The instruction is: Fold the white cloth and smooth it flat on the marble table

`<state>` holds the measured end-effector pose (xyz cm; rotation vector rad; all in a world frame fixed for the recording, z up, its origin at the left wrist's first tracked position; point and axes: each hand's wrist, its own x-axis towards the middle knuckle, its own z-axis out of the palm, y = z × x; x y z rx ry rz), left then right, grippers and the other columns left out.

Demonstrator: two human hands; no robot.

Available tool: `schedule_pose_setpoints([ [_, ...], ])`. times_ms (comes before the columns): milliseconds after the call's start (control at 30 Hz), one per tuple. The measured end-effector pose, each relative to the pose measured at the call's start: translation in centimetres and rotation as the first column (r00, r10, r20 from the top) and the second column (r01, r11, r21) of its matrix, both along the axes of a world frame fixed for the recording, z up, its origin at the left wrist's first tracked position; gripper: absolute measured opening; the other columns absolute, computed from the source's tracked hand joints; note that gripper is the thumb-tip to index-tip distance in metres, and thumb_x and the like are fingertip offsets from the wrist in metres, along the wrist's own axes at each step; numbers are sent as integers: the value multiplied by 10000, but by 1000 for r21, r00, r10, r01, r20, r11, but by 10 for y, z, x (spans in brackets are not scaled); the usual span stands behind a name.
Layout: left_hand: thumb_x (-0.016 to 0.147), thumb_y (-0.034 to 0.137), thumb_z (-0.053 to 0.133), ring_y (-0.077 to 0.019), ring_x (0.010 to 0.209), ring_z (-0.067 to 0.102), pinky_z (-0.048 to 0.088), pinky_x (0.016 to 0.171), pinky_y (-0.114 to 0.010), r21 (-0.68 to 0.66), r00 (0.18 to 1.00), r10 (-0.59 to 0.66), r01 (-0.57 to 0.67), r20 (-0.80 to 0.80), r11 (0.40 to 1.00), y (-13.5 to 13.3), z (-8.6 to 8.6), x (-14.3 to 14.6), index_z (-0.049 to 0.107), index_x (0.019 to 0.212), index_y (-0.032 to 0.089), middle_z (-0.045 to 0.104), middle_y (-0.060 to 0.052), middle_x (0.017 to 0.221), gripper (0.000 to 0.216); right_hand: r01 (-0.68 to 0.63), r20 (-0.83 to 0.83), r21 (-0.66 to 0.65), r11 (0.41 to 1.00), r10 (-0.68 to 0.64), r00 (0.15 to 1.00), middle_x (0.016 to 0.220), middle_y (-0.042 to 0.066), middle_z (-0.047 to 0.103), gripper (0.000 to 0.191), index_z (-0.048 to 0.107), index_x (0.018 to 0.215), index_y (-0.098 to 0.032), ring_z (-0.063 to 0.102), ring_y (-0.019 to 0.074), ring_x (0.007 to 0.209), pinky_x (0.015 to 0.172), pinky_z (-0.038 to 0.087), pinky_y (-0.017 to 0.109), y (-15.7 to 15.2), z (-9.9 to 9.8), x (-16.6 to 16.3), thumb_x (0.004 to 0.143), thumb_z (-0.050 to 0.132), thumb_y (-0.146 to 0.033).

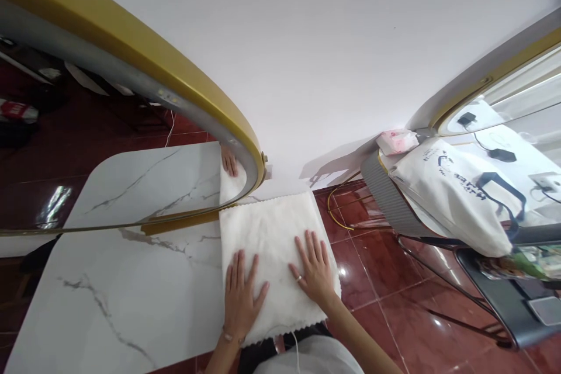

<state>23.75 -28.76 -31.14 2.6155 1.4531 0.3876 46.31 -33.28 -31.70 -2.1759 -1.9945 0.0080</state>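
Note:
A white, fluffy cloth with a scalloped edge (272, 222) lies spread over the right end of a white marbled table (144, 298). On its left part my left hand (242, 292) rests flat, fingers stretched forward and thumb out to the side. My right hand (314, 269), with a ring on one finger, presses flat on the right part, its fingers spread. Neither hand grips anything. A thin white cord (296, 350) hangs over my lap by the cloth's near edge.
A gold-framed mirror (210, 93) stands at the table's back left. To the right, a second table (394, 193) bears a white tote bag (456, 187) and a pink tissue pack (398, 141). A black chair (517, 304) stands on the red tiled floor (363, 269).

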Motion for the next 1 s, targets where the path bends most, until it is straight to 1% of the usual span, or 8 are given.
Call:
schedule_pose_setpoints([
  [200, 923, 414, 504, -353, 1479, 151, 256, 1148, -540, 42, 999, -33, 31, 40, 999, 73, -4, 32, 244, 1529, 210, 46, -145, 1625, 691, 38, 12, -13, 999, -38, 999, 1609, 146, 153, 664, 253, 1536, -195, 91, 324, 1487, 1172, 151, 525, 76, -2, 29, 964, 407, -495],
  [300, 938, 393, 464, -318, 1481, 166, 223, 1170, -523, 33, 995, -80, 78, 53, 996, 108, -6, 49, 233, 1527, 155, 168, -168, 1604, 676, 43, 1, -30, 999, -43, 999, 1602, 139, 191, 647, 296, 1522, -195, 109, 309, 1487, 1179, 144, 509, 113, -2, 45, 966, 413, -505],
  [367, 945, 384, 437, -292, 1477, 195, 210, 1180, -503, 17, 993, -112, 111, 47, 994, 117, -7, 54, 226, 1526, 134, 246, -168, 1583, 666, 56, -10, -16, 998, -56, 998, 1597, 123, 218, 621, 314, 1515, -205, 124, 294, 1485, 1179, 149, 502, 117, -3, 48, 973, 407, -494],
  [467, 943, 410, 435, -288, 1480, 185, 191, 1186, -499, 20, 992, -124, 124, 35, 992, 104, -6, 47, 255, 1518, 139, 261, -151, 1581, 661, 85, -30, 52, 995, -84, 996, 1566, 112, 309, 557, 388, 1477, -204, 173, 273, 1475, 1175, 175, 496, 90, -6, 40, 985, 390, -466],
  [567, 940, 412, 444, -281, 1483, 176, 187, 1185, -493, 38, 989, -149, 148, 23, 988, 67, -4, 27, 255, 1519, 147, 266, -138, 1581, 665, 86, -32, 121, 989, -83, 996, 1530, 118, 375, 521, 427, 1449, -194, 212, 267, 1464, 1166, 203, 491, 39, -10, 23, 987, 394, -431],
  [733, 929, 385, 463, -275, 1480, 188, 199, 1180, -482, 60, 991, -135, 133, 18, 989, 2, -8, -3, 209, 1534, 154, 269, -133, 1580, 696, 4, 36, 81, 997, -7, 999, 1598, 115, 218, 655, 220, 1543, -221, 155, 306, 1478, 1153, 183, 543, -29, -11, -2, 963, 417, -452],
  [867, 926, 397, 468, -272, 1479, 195, 196, 1182, -475, 69, 992, -120, 119, 22, 991, 1, -14, -3, 227, 1531, 163, 267, -129, 1582, 692, 3, 67, 62, 998, -8, 998, 1606, 99, 197, 680, 149, 1556, -250, 142, 304, 1480, 1147, 163, 568, -25, -13, 1, 964, 392, -480],
  [1000, 938, 415, 440, -273, 1479, 192, 196, 1181, -483, 62, 994, -106, 105, 25, 993, 49, -15, 21, 287, 1510, 151, 282, -136, 1575, 648, 11, 79, 32, 999, -14, 997, 1599, 110, 221, 618, 252, 1534, -227, 131, 302, 1480, 1145, 156, 575, 29, -11, 23, 978, 349, -480],
])
